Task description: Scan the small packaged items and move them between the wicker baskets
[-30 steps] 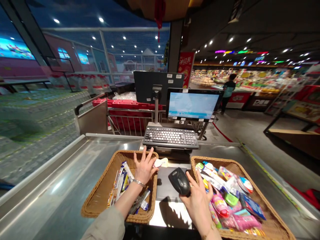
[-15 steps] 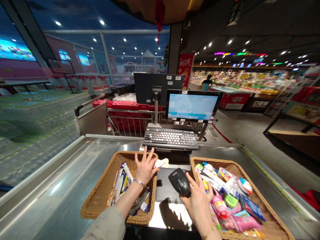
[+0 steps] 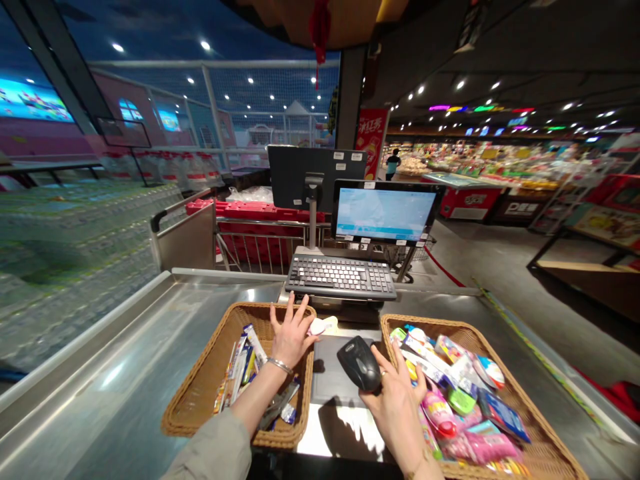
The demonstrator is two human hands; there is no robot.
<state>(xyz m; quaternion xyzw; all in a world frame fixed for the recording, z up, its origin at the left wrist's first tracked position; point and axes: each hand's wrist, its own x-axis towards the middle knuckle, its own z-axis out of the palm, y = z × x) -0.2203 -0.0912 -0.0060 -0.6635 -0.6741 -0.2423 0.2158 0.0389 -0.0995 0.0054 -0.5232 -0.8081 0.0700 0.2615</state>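
Observation:
My left hand [image 3: 291,339] is above the right rim of the left wicker basket [image 3: 187,393]. Its thumb and forefinger pinch a small white and yellow item [image 3: 317,327], whose kind I cannot make out; the other fingers spread upward. In that basket lie several slim wrapped packets [image 3: 249,367]. My right hand [image 3: 397,403] holds a black barcode scanner [image 3: 359,363], its head tilted toward the left and its handle mostly hidden. Right beside that hand stands the other wicker basket [image 3: 550,447], heaped with colourful sweets and toys, including a pink bottle-shaped one [image 3: 440,411].
Beyond the baskets are a black keyboard [image 3: 343,275] and a lit screen [image 3: 385,212], with a second monitor [image 3: 300,177] behind. A metal counter [image 3: 120,373] with raised edges surrounds the baskets. A cart [image 3: 260,243] stands past it; a person [image 3: 393,163] is far off.
Both my hands, the scanner and the small item stay nearly still. The distant person has shifted to the left.

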